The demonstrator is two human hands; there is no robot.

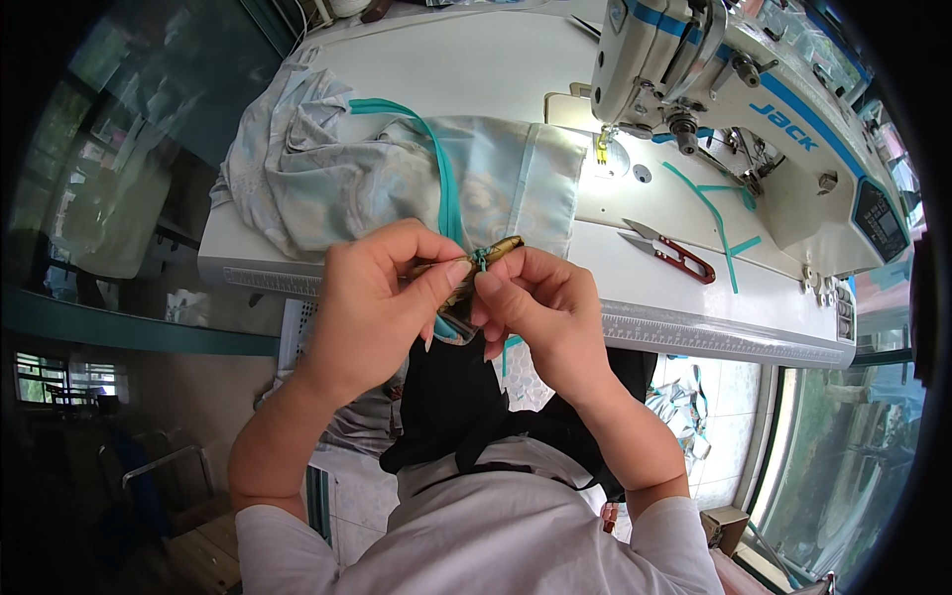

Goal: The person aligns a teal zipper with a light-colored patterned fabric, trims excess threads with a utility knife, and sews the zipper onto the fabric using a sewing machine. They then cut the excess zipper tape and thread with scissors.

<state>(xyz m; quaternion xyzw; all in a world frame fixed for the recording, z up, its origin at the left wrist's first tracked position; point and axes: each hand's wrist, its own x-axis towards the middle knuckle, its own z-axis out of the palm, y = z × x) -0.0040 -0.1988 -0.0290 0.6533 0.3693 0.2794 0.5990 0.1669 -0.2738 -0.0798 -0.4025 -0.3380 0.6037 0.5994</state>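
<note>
My left hand is closed on a small gold-coloured piece, probably metal, with teal material bunched on it. My right hand pinches at that teal bit beside my left thumb, just in front of the table's edge. A long teal strip runs over pale patterned fabric down to behind my fingers. Part of the held piece is hidden by my fingers, so its exact shape is unclear.
A white sewing machine stands at the right on the white table. Red-handled thread snips and loose teal offcuts lie beside it. A ruler strip runs along the front edge. More fabric is below at the right.
</note>
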